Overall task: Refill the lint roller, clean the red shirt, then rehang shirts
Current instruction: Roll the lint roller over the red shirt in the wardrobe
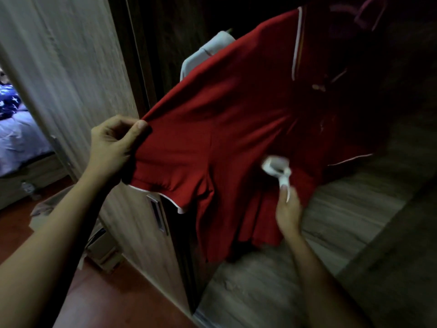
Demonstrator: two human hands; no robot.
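Red short-sleeved fabric shirt with white trim (236,124) hanging at the wooden wardrobe (78,55), sleeve pinched taut in left hand (113,147); white plastic lint roller (275,168) gripped in right hand (287,209), against the front. Cleaning step, seemingly; next, roll along stretched cloth, keeping tension.

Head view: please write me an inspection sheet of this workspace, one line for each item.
Surface: wood-grain board below the shirt.
Job's things: red shirt hangs, one sleeve pulled sideways; white lint roller at its front, blurred.
Clutter: pale things on the floor, unclear.
Grippers: left hand pinches the sleeve; right hand holds the roller's handle.
Cables: nothing seen.
Surroundings: wardrobe door at left; white garment behind the shirt; bed beyond the door.
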